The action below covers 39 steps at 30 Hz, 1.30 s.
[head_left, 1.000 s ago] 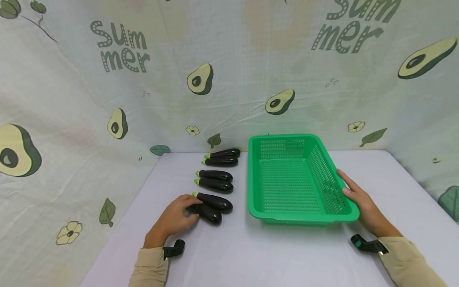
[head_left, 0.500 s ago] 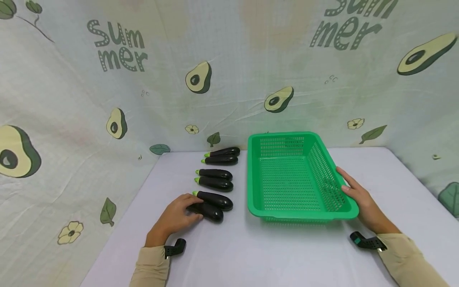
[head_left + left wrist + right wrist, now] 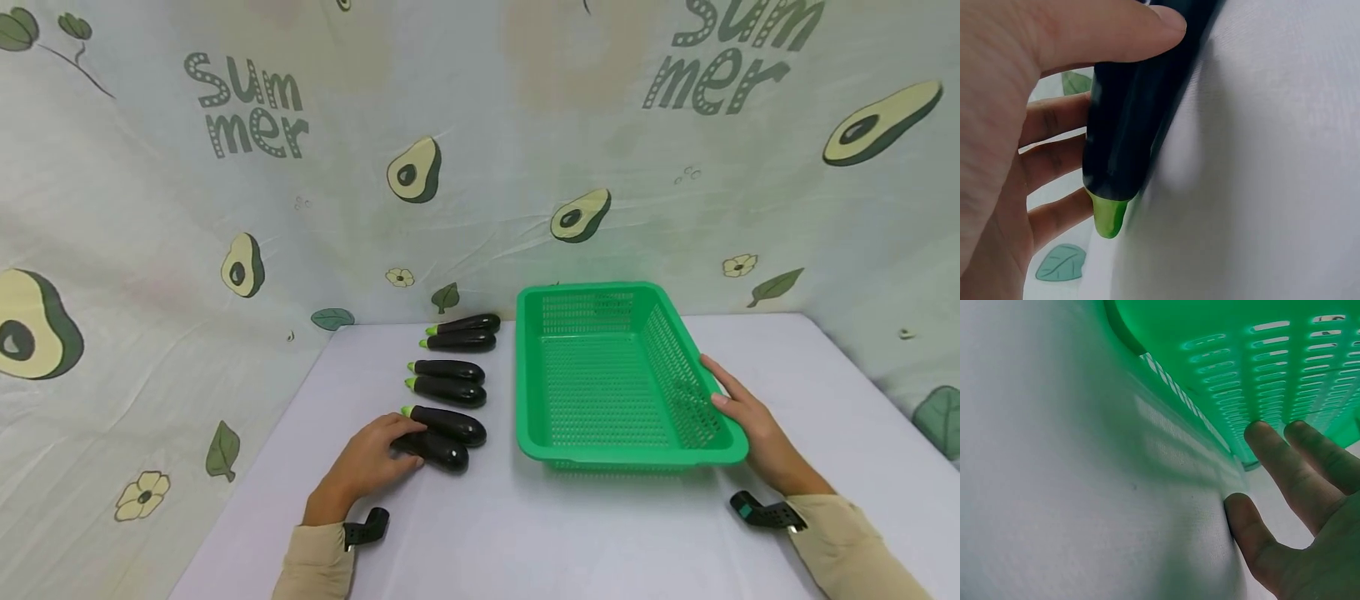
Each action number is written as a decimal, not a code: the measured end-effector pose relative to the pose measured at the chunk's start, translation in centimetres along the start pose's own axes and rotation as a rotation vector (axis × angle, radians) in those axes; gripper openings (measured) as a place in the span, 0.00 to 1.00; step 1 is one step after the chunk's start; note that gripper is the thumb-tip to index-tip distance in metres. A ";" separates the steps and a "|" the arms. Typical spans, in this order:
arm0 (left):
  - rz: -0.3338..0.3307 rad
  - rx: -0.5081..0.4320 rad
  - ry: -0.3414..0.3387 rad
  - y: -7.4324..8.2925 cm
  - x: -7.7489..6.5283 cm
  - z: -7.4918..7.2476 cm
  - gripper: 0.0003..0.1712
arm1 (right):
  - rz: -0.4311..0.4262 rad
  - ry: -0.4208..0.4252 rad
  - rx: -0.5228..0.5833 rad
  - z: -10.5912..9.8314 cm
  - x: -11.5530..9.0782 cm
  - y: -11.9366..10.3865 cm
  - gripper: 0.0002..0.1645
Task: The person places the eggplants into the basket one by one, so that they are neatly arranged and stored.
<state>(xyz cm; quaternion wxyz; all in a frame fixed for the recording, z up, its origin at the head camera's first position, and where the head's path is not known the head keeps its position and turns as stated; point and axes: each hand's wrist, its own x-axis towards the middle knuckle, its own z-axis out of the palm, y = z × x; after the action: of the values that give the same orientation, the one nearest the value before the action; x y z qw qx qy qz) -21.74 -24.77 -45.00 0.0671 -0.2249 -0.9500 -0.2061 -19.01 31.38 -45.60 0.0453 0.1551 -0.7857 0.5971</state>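
My left hand [image 3: 375, 457] holds the nearest dark eggplant [image 3: 435, 451] by its stem half; in the left wrist view the thumb crosses over the eggplant [image 3: 1125, 125] and its green tip points down. The stem is hidden under the hand in the head view. Beside it, nearly touching, lies another eggplant [image 3: 450, 424]. My right hand [image 3: 757, 425] rests at the right side of a green plastic basket [image 3: 630, 456]. In the right wrist view, straight, spread fingers [image 3: 1291, 481] reach its slotted outer wall, two fingertips against it and one lower by the white surface.
Farther back, two eggplants [image 3: 447, 381] lie in a pair, with another pair [image 3: 461, 333] near the back edge. The basket's inside shows bare mesh. White cloth covers the table [image 3: 540, 533]; a printed curtain [image 3: 495, 167] hangs behind and along the left.
My left hand and the eggplant it holds have shifted very slightly to the right. The right hand stays at the basket; the overall view has tilted a little.
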 end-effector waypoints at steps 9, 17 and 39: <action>0.009 -0.003 0.002 0.2 -0.3 0.5 0.25 | 0.027 0.006 0.007 0.0 -0.1 0.0 0.34; -0.008 -0.094 -0.011 0.1 -0.8 0.6 0.23 | 0.023 -0.012 0.005 0.1 -0.2 -0.1 0.34; 0.072 -0.128 0.179 0.6 0.2 1.2 0.23 | 0.040 -0.005 -0.010 0.0 -0.2 0.0 0.34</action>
<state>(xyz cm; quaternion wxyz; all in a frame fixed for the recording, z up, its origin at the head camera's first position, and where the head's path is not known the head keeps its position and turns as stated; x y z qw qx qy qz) -21.66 -23.68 -45.82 0.1445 -0.2433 -0.9164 -0.2832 -18.83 31.37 -45.68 0.0323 0.1407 -0.7917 0.5937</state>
